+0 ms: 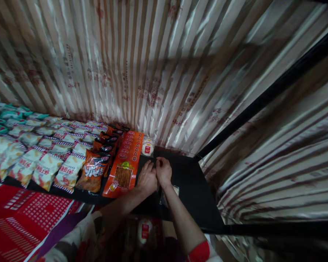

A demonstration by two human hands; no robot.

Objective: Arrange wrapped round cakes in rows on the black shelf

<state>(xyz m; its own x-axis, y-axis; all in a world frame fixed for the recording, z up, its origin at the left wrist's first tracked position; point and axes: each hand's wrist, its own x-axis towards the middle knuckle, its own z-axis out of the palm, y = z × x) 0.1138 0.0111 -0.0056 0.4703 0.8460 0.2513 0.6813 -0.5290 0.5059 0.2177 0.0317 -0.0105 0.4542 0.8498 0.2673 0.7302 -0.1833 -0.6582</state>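
My left hand (147, 179) and my right hand (164, 171) are side by side, low over a black shelf (191, 183). Both have their fingers bent and drawn together; whatever they grip, if anything, is hidden or too small to make out. Just past my fingertips lies a round white packet with a red label (147, 147). Under my right wrist, a clear-wrapped pale packet (176, 190) shows in part. To the left of my left hand lies a long orange snack pack (125, 160) with a window showing brown sticks.
Orange snack bags (93, 171) and rows of white snack bags (46, 169) fill the shelf's left, with green bags (13, 114) farther off. Below are a red basket (35, 214) and another red-labelled packet (145, 231). A black pole (262, 98) slants before the striped curtain (164, 72).
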